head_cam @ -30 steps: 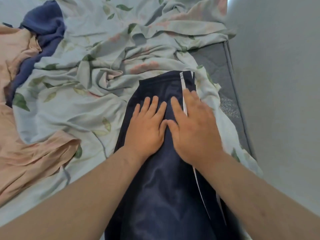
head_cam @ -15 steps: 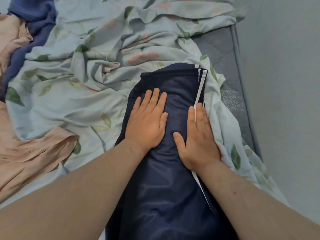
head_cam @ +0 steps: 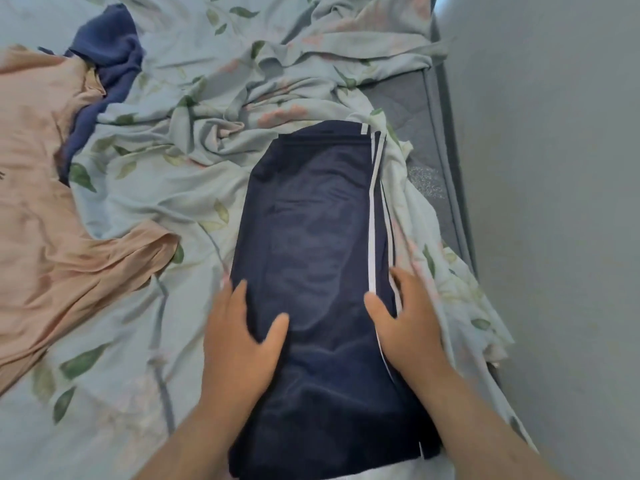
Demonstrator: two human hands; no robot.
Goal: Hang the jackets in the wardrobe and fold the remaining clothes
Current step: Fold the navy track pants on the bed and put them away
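Note:
Navy track pants [head_cam: 311, 220] with white side stripes lie folded lengthwise on the floral bedsheet [head_cam: 145, 209], waistband end far from me. My left hand [head_cam: 242, 334] rests on the pants' left edge, thumb spread over the fabric and fingers fairly straight along the edge. On the striped right edge rests my right hand [head_cam: 405, 317], thumb on the cloth and fingers blurred beside it. Neither hand visibly pinches the cloth.
A peach garment [head_cam: 38, 202] is spread over the bed's left side, with a crumpled blue garment [head_cam: 104, 64] behind it. Bare grey mattress [head_cam: 419, 133] shows at the right, tight against a grey wall [head_cam: 554, 202].
Both hands have slid from the middle of the pants back toward me and apart, out to the left and right edges. The pants lie flatter and smoother.

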